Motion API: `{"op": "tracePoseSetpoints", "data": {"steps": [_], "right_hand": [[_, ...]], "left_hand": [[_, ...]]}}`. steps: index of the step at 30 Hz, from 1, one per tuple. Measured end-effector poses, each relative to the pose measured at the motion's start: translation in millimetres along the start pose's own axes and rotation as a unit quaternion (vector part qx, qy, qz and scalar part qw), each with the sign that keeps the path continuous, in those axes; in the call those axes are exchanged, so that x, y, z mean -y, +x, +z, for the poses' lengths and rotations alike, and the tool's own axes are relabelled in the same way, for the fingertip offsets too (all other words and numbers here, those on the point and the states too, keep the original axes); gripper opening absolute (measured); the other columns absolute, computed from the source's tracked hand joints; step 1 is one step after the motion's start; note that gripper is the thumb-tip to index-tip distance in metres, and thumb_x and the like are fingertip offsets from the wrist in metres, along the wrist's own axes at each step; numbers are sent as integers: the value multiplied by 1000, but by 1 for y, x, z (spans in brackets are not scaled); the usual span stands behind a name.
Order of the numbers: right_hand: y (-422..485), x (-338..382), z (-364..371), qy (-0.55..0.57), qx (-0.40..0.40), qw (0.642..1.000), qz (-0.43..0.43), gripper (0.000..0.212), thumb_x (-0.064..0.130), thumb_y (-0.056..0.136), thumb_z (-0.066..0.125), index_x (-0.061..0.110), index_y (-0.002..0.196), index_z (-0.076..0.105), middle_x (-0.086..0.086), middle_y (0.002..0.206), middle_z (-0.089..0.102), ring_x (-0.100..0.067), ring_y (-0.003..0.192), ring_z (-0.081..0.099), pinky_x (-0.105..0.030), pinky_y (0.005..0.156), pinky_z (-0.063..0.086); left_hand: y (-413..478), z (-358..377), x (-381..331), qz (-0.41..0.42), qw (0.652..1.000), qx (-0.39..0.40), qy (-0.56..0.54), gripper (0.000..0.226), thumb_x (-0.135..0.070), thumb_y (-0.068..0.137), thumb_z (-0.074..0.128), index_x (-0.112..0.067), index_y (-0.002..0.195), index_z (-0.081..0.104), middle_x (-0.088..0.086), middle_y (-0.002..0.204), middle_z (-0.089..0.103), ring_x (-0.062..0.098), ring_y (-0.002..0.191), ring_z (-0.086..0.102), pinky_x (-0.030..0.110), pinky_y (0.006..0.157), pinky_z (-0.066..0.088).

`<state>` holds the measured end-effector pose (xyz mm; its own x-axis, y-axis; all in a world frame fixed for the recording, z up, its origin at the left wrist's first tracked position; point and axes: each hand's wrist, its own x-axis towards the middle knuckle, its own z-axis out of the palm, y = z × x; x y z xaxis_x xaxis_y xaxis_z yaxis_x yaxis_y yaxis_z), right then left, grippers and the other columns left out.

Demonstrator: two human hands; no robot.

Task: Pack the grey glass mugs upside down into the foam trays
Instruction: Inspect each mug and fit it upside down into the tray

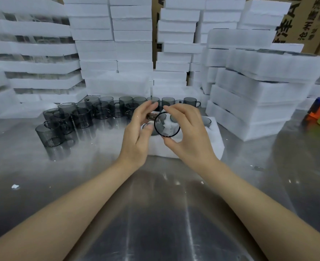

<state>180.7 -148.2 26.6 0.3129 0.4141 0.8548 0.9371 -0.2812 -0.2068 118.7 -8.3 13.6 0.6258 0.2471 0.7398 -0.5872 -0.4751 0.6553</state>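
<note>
One grey mug [167,125] is pinched by its rim in the right hand [185,132] at frame centre above the foam tray [214,146], the left hand [136,132] held slack-fingered beside it; glass could be chipped if that light grip slips.

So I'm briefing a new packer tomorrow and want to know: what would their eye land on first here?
Probably the grey glass mug held at the centre, its dark rim facing the camera, pinched by the right hand with the left hand open beside it, above a foam tray on the steel table. Next, the crowd of loose mugs standing left and behind, and the walls of stacked white foam trays filling the background.
</note>
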Motion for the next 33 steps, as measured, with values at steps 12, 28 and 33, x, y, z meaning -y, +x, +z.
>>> {"op": "tracePoseSetpoints", "data": {"steps": [12,28,33], "right_hand": [[-3,17,4,-32,11,995,-92,58,-6,59,75,7,115,68,-13,114,61,-24,110,50,-42,69,54],[-2,12,13,-128,-17,959,-251,31,2,96,47,11,113,71,-10,109,68,-24,112,55,-34,81,48],[2,4,12,-135,-38,960,-241,31,-4,88,54,10,109,72,-10,109,68,-27,109,58,-40,79,50]], "left_hand": [[2,15,-19,-143,987,-65,-11,34,6,78,65,-20,99,59,2,99,64,12,84,63,26,70,52],[7,14,-32,-243,931,-125,-241,16,5,92,39,-3,91,53,15,90,53,12,67,57,19,58,49],[3,14,-26,-128,985,-82,-78,27,-8,69,63,-17,94,57,12,126,46,12,88,60,29,75,53]]}}
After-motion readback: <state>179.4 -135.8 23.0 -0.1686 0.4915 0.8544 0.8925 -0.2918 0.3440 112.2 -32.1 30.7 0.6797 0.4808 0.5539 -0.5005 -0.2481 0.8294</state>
